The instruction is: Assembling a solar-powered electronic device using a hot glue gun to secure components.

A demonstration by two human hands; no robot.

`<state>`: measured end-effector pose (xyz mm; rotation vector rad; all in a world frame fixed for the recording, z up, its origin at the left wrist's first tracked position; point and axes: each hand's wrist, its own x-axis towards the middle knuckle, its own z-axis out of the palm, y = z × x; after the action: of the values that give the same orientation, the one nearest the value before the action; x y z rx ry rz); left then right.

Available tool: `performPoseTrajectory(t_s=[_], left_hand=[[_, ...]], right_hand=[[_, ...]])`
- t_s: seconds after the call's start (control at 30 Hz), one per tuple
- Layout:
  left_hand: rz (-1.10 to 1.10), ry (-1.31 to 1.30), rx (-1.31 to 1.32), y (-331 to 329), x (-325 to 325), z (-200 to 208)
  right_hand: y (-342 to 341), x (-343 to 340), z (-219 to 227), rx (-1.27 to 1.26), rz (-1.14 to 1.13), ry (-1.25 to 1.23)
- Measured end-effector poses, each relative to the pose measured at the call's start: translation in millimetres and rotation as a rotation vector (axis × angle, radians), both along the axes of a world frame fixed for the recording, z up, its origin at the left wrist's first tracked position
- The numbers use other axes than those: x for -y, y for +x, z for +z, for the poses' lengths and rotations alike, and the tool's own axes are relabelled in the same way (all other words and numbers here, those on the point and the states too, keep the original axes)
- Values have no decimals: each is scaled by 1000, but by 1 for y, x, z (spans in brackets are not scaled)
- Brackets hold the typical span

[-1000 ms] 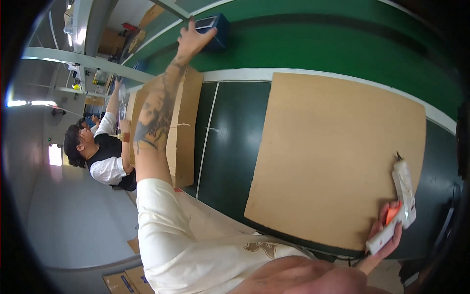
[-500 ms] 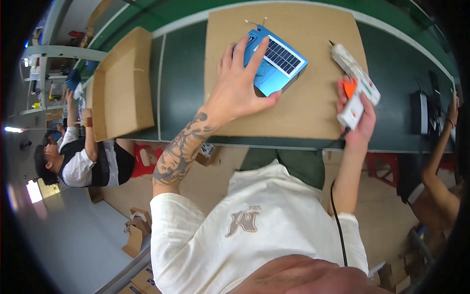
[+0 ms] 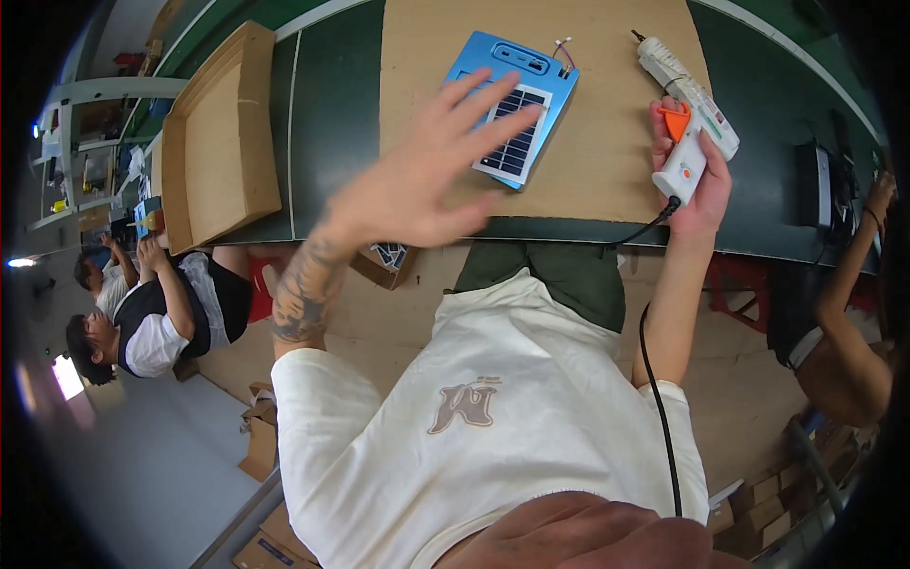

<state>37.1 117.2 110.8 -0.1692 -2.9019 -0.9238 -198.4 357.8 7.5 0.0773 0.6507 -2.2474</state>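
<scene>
A flat blue case [image 3: 488, 45] lies on a cardboard sheet [image 3: 607, 161] on the table. On it sits a white-framed solar panel [image 3: 517, 156]; thin wires [image 3: 566, 52] stick out at its far right corner. Smeared by motion, my left hand [image 3: 422, 166] has its fingers spread over the left side of the case and panel. Whether the fingertips touch them I cannot tell. My right hand [image 3: 700, 194] is wrapped round the handle of a white glue gun [image 3: 692, 123] with an orange trigger, its nozzle pointing away from me. A black cord runs from the handle.
An open cardboard box [image 3: 254, 156] stands on the table at the left. A smaller box [image 3: 384, 270] of panel-like pieces is below the table's front edge. At the right lie a black-and-white device [image 3: 812, 199] and cables. People work on both sides.
The blue case has turned clockwise, bringing its wires from the far left to the far right corner. My left hand has loosened from it and shifted left. The glue gun remains in my right hand.
</scene>
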Motion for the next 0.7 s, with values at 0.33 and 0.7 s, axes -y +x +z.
performPoseTrajectory(t_s=[0.33,0.7], left_hand=[[384,-325,-112,5,-7,-39],[317,-402,-125,2,-54,-18]], right_hand=[[0,0,-2,17,16,-61],[-2,0,-4,-33,39,-80]])
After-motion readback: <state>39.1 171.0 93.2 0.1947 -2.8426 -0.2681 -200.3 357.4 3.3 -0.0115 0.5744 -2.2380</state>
